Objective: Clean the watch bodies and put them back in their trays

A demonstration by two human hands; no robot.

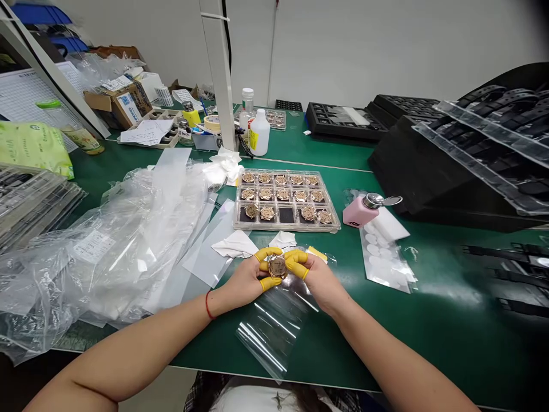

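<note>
Along the green workbench [429, 326] in a white-walled room [343, 46], crumpled clear plastic bags [124, 246] heap at left, then come a tray of watch cases [286, 200], a pink dispenser bottle [359, 210] and black racks [463, 166]. Over the bench's near half, the left hand [238, 283] and right hand [319, 283] pinch a rose-gold watch case [277, 266] narrowly between yellow finger cots [271, 282]. It is round, with no long axis, its face tilted up toward the person.

Green bench mat [433, 337]. Left hand [241, 281] and right hand [321, 281], yellow finger cots [266, 253], pinching one gold-tone watch case [277, 267] above clear film [272, 326]. Nearby: tray [286, 224] of matching cases; pink dispenser bottle [359, 212]; plastic bags [115, 246].
</note>
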